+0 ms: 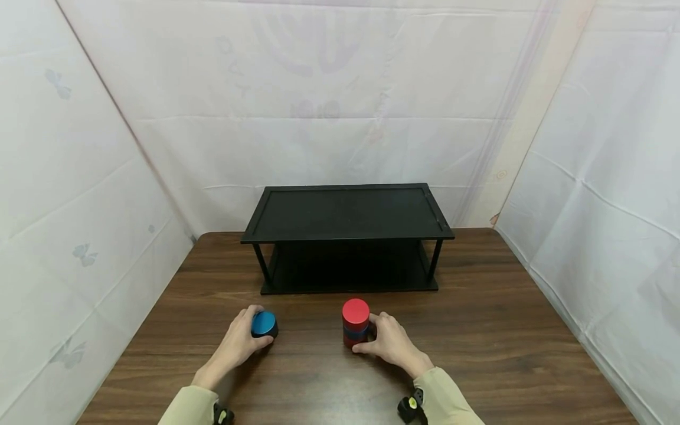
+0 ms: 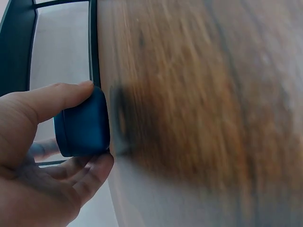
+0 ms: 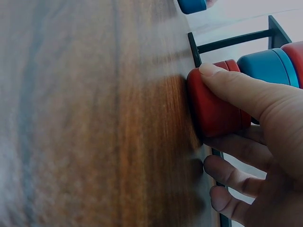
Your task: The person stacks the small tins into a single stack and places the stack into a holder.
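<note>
My left hand (image 1: 237,339) grips a small round blue tin (image 1: 264,323) on the left of the brown table, with the thumb on one side and fingers on the other. In the left wrist view the base of this tin stands right at the wood. To the right, three tins are stacked upright: a red tin (image 1: 355,311) on top, a blue tin (image 3: 265,66) in the middle and another red tin (image 3: 218,101) at the bottom. My right hand (image 1: 392,340) pinches the bottom red tin between thumb and fingers.
Behind both hands stands a black two-level shelf (image 1: 347,213), with a raised top board and a lower board on the wooden table (image 1: 313,378). White cloth walls (image 1: 319,118) close in the table at the back and on both sides.
</note>
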Demonstrator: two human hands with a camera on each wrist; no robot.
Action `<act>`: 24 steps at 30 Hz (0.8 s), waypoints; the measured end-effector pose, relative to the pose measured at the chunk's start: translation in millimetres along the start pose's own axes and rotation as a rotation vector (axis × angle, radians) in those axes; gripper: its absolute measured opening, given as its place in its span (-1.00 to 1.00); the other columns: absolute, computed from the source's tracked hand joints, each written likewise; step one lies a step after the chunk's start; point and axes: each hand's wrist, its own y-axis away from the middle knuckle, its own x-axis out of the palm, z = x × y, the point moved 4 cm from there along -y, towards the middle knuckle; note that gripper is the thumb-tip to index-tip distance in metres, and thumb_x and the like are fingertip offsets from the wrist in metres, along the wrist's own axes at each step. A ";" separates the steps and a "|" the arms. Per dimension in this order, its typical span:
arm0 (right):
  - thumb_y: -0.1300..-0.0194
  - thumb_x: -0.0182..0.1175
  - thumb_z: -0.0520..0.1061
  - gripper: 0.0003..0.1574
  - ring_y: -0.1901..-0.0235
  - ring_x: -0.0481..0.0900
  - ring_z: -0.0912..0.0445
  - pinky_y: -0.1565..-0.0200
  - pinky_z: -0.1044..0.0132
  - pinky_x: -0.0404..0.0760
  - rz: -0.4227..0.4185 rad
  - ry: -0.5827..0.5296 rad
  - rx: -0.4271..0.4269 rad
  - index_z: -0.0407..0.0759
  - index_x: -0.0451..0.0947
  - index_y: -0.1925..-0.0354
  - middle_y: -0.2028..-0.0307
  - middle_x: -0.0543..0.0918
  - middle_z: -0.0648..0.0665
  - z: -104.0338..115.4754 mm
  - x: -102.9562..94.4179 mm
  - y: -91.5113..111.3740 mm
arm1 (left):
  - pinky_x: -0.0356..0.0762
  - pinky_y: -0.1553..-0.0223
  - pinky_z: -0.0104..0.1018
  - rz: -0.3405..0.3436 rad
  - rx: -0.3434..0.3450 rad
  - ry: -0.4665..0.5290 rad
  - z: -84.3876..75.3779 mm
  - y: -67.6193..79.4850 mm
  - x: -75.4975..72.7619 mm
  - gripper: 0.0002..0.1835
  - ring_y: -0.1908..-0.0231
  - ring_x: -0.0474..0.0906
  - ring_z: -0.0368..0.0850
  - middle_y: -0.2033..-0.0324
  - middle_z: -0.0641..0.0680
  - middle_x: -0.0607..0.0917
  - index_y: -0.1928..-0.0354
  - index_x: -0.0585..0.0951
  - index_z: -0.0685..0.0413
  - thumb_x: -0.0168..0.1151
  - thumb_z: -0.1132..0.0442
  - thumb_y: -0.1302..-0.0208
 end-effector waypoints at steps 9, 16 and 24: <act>0.09 0.50 0.21 -0.25 0.39 0.36 0.23 0.38 0.38 0.40 0.001 -0.004 0.005 -0.12 0.60 -0.03 0.31 0.58 0.01 0.7 -1.3 -0.1 | 0.52 -0.02 0.19 -0.003 0.022 0.032 -14.5 -3.0 -0.9 -0.33 -0.07 0.49 0.26 -0.06 0.33 0.52 -0.19 0.39 0.24 0.46 0.28 -0.03; 0.09 0.51 0.21 -0.22 0.38 0.38 0.22 0.38 0.36 0.42 -0.002 -0.008 0.013 -0.14 0.59 -0.04 0.32 0.57 -0.01 0.9 -0.7 0.0 | 0.53 -0.02 0.19 -0.005 0.037 0.055 -26.9 -4.8 -1.7 -0.33 -0.06 0.50 0.26 -0.05 0.31 0.53 -0.20 0.40 0.19 0.47 0.27 -0.03; 0.09 0.50 0.22 -0.22 0.38 0.37 0.22 0.38 0.36 0.40 0.009 -0.011 0.022 -0.13 0.59 -0.04 0.32 0.56 -0.02 -0.1 0.6 0.1 | 0.51 -0.05 0.19 -0.004 0.053 0.062 -40.0 -4.7 -3.7 -0.32 -0.09 0.48 0.25 -0.09 0.29 0.51 -0.22 0.41 0.17 0.46 0.25 -0.05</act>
